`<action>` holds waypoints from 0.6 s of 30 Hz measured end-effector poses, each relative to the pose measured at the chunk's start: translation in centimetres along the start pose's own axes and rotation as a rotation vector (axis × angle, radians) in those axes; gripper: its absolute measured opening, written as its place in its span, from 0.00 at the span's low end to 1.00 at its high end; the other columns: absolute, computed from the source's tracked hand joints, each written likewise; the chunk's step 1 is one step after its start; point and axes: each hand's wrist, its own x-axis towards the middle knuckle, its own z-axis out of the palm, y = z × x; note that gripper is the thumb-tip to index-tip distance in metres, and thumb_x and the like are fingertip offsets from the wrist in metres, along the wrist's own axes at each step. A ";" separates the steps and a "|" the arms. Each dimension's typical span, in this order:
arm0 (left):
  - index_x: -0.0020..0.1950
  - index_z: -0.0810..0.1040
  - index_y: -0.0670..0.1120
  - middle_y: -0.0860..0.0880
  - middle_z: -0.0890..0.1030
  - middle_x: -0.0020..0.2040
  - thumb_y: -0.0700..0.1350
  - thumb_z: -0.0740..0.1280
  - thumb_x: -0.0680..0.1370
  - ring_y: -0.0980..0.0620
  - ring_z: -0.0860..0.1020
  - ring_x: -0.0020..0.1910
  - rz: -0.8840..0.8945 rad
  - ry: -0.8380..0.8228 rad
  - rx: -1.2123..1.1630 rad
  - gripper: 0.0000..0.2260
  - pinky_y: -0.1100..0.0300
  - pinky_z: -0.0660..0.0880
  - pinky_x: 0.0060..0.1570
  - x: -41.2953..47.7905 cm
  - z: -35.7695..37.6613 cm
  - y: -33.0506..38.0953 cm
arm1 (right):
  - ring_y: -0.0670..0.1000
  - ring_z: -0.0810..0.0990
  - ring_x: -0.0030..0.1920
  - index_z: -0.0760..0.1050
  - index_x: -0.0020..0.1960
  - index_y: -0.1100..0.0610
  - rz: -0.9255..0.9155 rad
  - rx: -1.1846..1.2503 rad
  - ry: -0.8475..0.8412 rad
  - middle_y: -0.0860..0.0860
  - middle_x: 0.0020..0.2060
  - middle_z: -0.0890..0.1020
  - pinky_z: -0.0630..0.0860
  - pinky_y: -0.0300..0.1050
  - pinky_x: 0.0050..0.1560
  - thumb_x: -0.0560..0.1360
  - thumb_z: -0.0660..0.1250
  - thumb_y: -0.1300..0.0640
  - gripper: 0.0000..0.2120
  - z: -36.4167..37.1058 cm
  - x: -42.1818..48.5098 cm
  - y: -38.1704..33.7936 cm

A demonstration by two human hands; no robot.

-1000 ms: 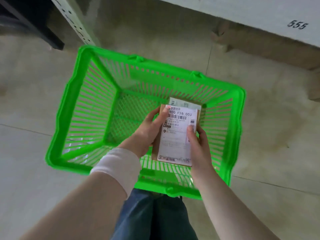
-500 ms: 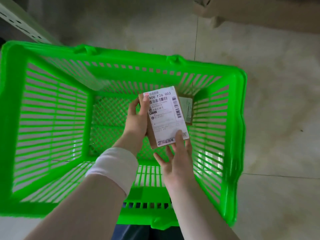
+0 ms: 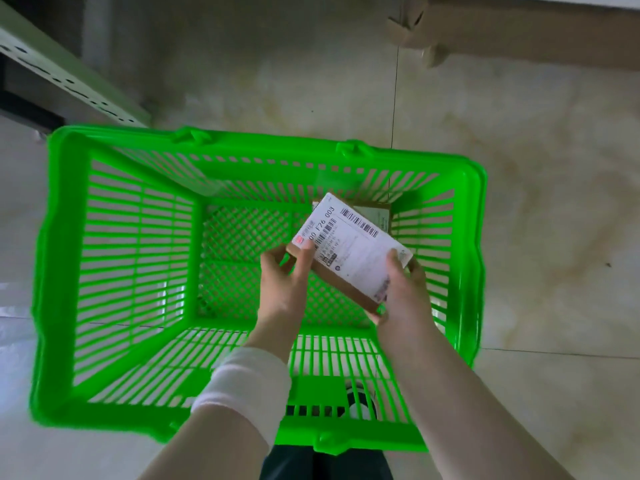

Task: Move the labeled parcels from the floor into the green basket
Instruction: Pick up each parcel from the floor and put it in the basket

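A small brown cardboard parcel (image 3: 353, 249) with a white barcode label on top is held tilted inside the green basket (image 3: 117, 271), low over the right half of its mesh floor. My left hand (image 3: 285, 282) grips its left corner, thumb on the label. My right hand (image 3: 401, 289) holds its right end and near edge. A second labeled parcel (image 3: 379, 214) lies on the basket floor in the far right corner, mostly hidden behind the held one.
The basket stands on a pale tiled floor (image 3: 536, 202). A perforated metal shelf upright (image 3: 65, 84) runs along the upper left. Brown cardboard (image 3: 519, 32) lies at the top right. My legs and a shoe show under the basket's near wall.
The parcel has gone lower and to the right inside the basket and turned clockwise. My right hand has shifted from under its near edge to its right end. The basket looms larger.
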 end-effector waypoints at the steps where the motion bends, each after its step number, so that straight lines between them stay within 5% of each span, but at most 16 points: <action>1: 0.64 0.68 0.42 0.47 0.75 0.61 0.57 0.65 0.74 0.51 0.74 0.60 0.008 0.010 0.029 0.26 0.62 0.66 0.60 -0.1 0.0 -0.2 | 0.52 0.81 0.51 0.65 0.70 0.50 -0.053 -0.057 0.024 0.53 0.59 0.78 0.78 0.55 0.56 0.77 0.63 0.51 0.22 0.1 0.3 -0.4; 6: 0.64 0.69 0.44 0.48 0.78 0.61 0.55 0.64 0.75 0.51 0.76 0.61 0.052 0.017 0.119 0.23 0.62 0.68 0.57 0.1 0.7 -0.9 | 0.50 0.79 0.49 0.70 0.65 0.55 -0.338 -0.302 0.012 0.49 0.51 0.77 0.73 0.34 0.38 0.79 0.60 0.53 0.16 1.3 1.5 -2.1; 13: 0.71 0.64 0.50 0.53 0.76 0.65 0.52 0.60 0.78 0.56 0.73 0.62 0.075 -0.049 0.204 0.22 0.66 0.63 0.53 0.5 0.7 -0.6 | 0.51 0.76 0.62 0.63 0.72 0.55 -0.530 -0.588 0.022 0.51 0.66 0.75 0.70 0.42 0.59 0.79 0.61 0.56 0.23 1.7 2.9 -2.2; 18: 0.72 0.62 0.50 0.52 0.75 0.66 0.52 0.58 0.79 0.57 0.73 0.60 0.104 -0.068 0.227 0.21 0.66 0.63 0.52 0.8 0.9 -0.2 | 0.50 0.74 0.65 0.58 0.75 0.55 -0.584 -0.727 0.014 0.51 0.68 0.73 0.63 0.34 0.55 0.79 0.60 0.57 0.26 1.1 3.3 -2.5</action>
